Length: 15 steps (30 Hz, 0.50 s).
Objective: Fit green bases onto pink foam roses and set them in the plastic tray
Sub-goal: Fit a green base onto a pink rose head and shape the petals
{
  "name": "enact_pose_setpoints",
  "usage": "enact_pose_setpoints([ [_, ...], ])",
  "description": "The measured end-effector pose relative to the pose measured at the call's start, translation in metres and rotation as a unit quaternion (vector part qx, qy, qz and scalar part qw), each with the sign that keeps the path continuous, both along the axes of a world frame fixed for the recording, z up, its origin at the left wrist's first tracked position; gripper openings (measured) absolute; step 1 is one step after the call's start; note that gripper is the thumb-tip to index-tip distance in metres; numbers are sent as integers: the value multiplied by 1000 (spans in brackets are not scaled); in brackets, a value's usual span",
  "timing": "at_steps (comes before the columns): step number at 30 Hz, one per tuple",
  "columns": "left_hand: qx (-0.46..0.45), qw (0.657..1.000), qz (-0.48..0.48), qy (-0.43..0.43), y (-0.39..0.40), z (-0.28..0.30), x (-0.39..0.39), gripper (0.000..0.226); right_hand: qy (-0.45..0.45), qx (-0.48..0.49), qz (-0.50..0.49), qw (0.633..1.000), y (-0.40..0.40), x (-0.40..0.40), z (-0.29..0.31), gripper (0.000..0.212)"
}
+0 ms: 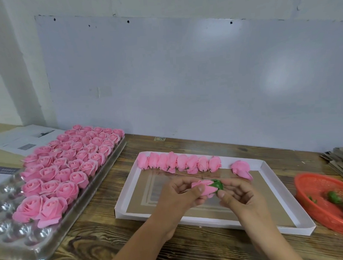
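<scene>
Pink rose (pixel 203 188), green base (pixel 218 184) pinched above cardboard tray's (pixel 287 195) middle.

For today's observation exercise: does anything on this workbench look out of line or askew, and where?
One pink rose in the white cardboard tray lies apart from the neat row of roses along the far edge, tipped at an angle near the right end. Nothing looks spilled or damaged.

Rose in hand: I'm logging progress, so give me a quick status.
Left hand grips rose; right hand pinches green base onto it. Plastic tray mostly full, near cups empty. Nothing in the way.
</scene>
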State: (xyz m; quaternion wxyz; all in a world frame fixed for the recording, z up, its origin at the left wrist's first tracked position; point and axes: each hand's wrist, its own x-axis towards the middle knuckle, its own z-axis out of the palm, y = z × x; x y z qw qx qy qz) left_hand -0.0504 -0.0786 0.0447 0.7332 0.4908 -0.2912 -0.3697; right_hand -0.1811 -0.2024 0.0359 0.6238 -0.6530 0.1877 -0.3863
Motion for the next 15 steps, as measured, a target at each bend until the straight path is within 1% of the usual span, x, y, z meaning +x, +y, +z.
enact_pose_setpoints([
  [2,-2,1000,3,-5,0,0,0,20,2,2,-2,1000,1,0,-1,28],
  [6,5,1000,-4,-20,0,-1,0,25,3,9,3,1000,1,0,1,29],
  [11,10,999,-36,-12,2,0,2,20,11,4,18,1000,-2,-4,4,30],
  [15,16,999,-41,-4,2,-2,2,20,22,-5,28,999,-3,-6,7,27],
])
